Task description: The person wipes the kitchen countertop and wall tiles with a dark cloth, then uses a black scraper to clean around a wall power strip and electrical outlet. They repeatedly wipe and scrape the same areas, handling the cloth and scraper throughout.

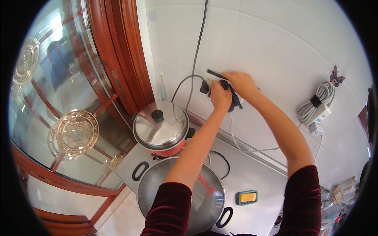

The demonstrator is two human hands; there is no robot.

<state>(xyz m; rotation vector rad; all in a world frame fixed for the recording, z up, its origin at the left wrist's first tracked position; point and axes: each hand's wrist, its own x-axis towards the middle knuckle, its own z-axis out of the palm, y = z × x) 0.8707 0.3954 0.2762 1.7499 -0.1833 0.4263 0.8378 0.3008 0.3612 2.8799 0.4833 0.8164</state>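
Observation:
Both my arms reach up to a wall outlet area above the counter. My left hand is closed around part of a dark cloth or soft dark item, beside a black plug with a dark cable. My right hand grips the end of a slim black bar-like object lying against a white fitting on the wall. A white cord hangs below the hands. What sits directly behind the fingers is hidden.
Below are a lidded red cooker and a large two-handled pan with a glass lid. Yellow soap rests in a dish on the metal counter. A coiled power strip hangs right; a wood-framed glass door stands left.

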